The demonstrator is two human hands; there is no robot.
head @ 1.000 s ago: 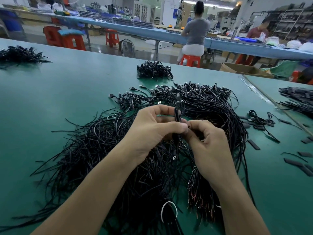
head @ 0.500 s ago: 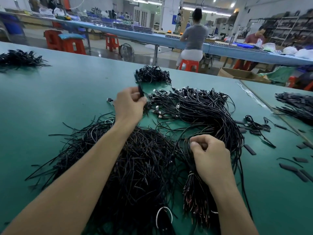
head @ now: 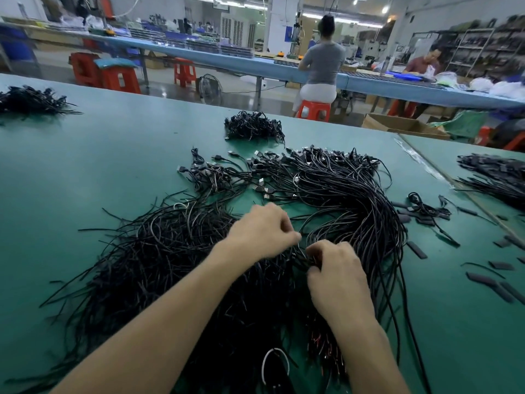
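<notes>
Two sets of curled fingers meeting over the middle of the cables (head: 355, 200) on the table (head: 99, 166). Left hand (head: 262, 231) pinching a few strands, right hand (head: 338, 277) gripping a bunch just beside it (some blur there). Half a second back, left stretched out near the small bundle (head: 252, 126); now drawn in beside the right.

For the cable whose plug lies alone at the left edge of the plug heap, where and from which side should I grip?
Probably pinch the plug itself, coming from above on its left: it is rigid and lies flat on bare table, while its wire runs right into the tangle.
</notes>
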